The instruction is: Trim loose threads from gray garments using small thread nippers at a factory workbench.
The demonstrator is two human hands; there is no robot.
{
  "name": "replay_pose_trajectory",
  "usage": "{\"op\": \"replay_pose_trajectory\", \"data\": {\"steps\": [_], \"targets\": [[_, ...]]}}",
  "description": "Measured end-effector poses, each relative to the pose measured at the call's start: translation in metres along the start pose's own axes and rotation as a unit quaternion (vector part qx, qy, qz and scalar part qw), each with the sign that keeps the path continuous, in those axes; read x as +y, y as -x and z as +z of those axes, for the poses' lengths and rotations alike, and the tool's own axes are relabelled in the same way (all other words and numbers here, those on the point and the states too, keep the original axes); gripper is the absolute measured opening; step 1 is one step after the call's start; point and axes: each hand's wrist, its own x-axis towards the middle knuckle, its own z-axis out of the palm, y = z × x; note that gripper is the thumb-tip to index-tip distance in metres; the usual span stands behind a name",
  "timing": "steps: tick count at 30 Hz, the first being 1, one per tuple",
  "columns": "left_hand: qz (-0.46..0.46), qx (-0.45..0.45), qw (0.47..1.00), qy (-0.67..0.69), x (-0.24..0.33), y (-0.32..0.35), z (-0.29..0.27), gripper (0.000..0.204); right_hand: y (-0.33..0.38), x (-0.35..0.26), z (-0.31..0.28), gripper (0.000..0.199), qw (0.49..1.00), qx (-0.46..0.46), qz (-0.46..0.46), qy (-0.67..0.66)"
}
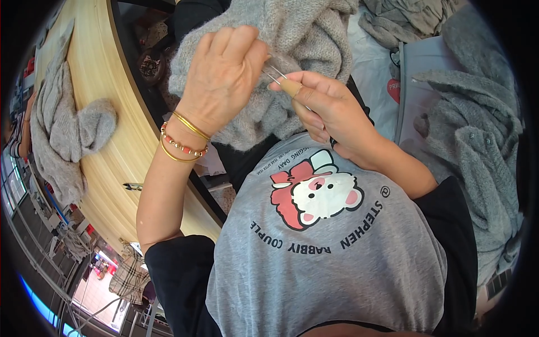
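My left hand (224, 70), with its fingers curled in, pinches the fuzzy edge of a grey knit garment (314, 36). The garment lies bunched over my lap and beyond my hands. In my right hand (328, 106) I grip slim metal tweezers (275, 73) between thumb and fingers. Their two thin prongs point toward the left fingertips, at the stretched edge of the knit. A tan cover (290, 87) wraps the tip of my right thumb. The left fingertips are partly hidden behind the hand, so the exact spot of the pinch cannot be seen.
On the left stands a pale wooden table (104, 62) with another grey knit piece (56, 123) and a dark pen-like item (132, 186) on it. More grey knits (477, 135) are heaped at the right, by a whitish plastic sheet (368, 67). Another person's arm (25, 126) shows at far left.
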Motion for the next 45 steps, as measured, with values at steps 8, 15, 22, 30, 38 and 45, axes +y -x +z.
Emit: {"op": "replay_pose_trajectory", "data": {"steps": [8,15,22,30,38,45], "targets": [[-0.154,0.027,0.984,0.086,0.013,-0.001,0.004,0.009,-0.018,0.035,-0.012,0.023,0.955,0.042,-0.242,0.164],[-0.229,0.056,0.941,0.244,0.010,0.007,0.009,0.014,-0.010,0.022,-0.011,0.024,0.972,0.014,-0.190,0.135],[-0.298,-0.007,0.901,0.315,0.013,0.010,0.001,0.014,-0.008,0.016,-0.018,0.025,0.966,0.004,-0.190,0.174],[-0.303,-0.082,0.886,0.341,0.008,0.011,-0.008,0.024,-0.007,0.011,-0.026,0.028,0.964,-0.016,-0.182,0.195],[-0.267,-0.056,0.925,0.264,0.018,0.011,-0.013,0.020,-0.007,0.012,-0.023,0.028,0.972,0.003,-0.153,0.178],[-0.201,0.010,0.968,0.151,0.023,0.012,-0.008,0.012,-0.006,0.013,-0.017,0.028,0.980,0.017,-0.133,0.147]]}}
